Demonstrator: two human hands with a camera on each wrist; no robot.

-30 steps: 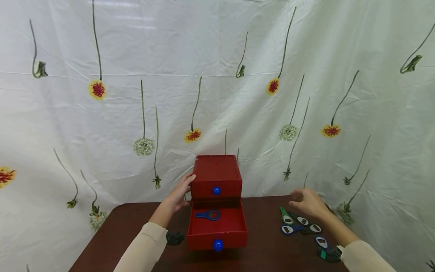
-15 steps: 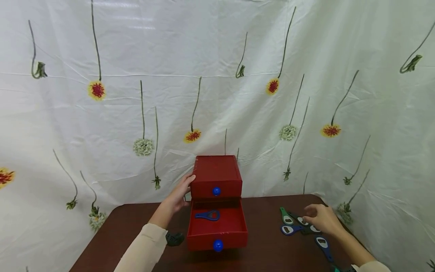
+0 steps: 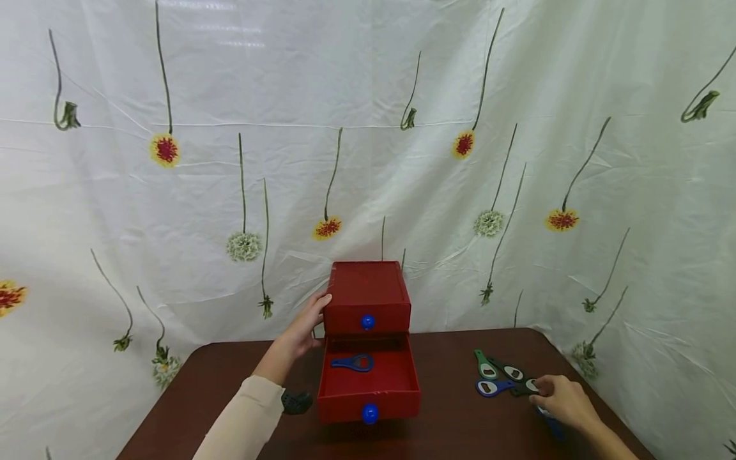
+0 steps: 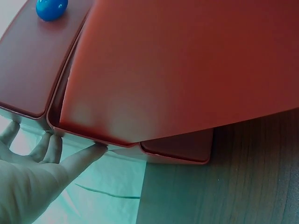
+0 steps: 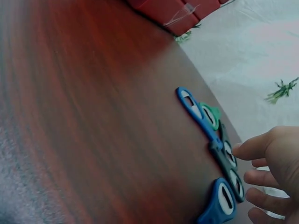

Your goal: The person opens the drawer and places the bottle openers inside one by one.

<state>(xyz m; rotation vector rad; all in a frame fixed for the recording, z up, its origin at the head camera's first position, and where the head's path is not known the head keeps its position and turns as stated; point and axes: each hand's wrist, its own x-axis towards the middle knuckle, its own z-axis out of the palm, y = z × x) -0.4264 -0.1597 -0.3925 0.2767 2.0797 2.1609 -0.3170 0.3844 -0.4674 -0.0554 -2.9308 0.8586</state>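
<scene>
My left hand point(image 3: 298, 332) rests its outstretched fingers point(image 4: 77, 161) against the left side of a red drawer cabinet point(image 3: 368, 281). One drawer point(image 3: 385, 401) below the top one is pulled out, with a blue bottle opener point(image 3: 340, 363) lying inside. On the right of the table, my right hand point(image 3: 566, 402) hovers close over a group of bottle openers, fingers spread and holding nothing. A green opener point(image 3: 485, 364), a blue opener point(image 3: 489, 388) and dark openers point(image 5: 224, 161) lie crowded together. Another blue opener point(image 5: 219, 203) lies nearer, partly covered by my hand in the head view.
Both drawers seen in the head view have round blue knobs point(image 3: 370, 414). The brown table point(image 3: 448, 409) reaches back to a white flower-print curtain point(image 3: 437, 191). A dark wrist device point(image 3: 296, 402) is by my left sleeve.
My right hand has come nearer and lower, from behind the bottle openers to just above the near ones. My left hand and the cabinet have stayed in place.
</scene>
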